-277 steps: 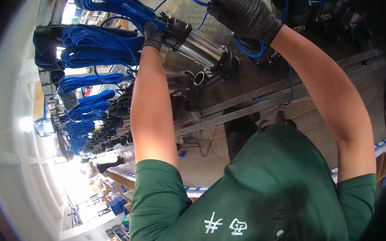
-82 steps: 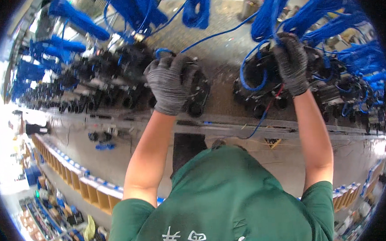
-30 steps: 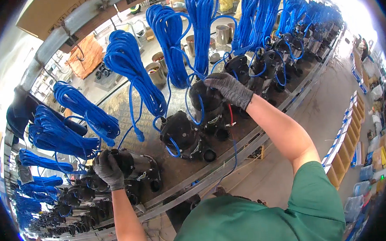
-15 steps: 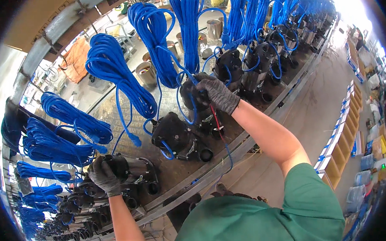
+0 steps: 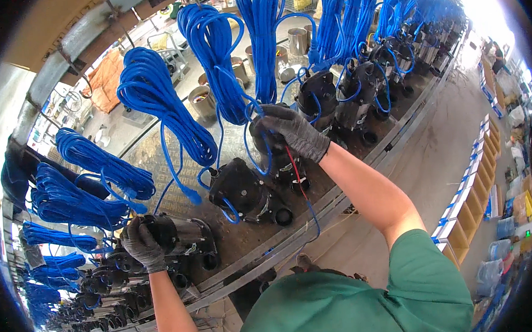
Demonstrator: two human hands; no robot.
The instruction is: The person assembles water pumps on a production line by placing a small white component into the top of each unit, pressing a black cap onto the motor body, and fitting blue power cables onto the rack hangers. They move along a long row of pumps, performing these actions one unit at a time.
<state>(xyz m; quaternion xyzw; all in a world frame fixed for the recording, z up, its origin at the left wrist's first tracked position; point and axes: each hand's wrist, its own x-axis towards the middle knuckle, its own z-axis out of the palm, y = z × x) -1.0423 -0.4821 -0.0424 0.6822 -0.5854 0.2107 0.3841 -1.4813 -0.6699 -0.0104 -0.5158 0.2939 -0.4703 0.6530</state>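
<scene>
Both my hands wear dark grey gloves. My left hand is closed on the black top of a pump with a metal body, which lies tilted on the bench. My right hand is closed at the blue cable above another black-topped pump; its fingertips partly hide what they pinch. A thin red wire hangs below that hand and continues as a blue lead past the bench edge. Between my hands stands a third pump with a black outlet and a short blue cable loop.
Coiled blue cables hang in a row above the bench. More pumps line it on both sides. Metal cylinders stand on the floor behind. A wooden compartment rack is at the right, across the aisle.
My right hand has shifted slightly left, and its fingers now cover the blue connector that showed between them. The left hand stays on its pump. A hanging blue plug has swung slightly right.
</scene>
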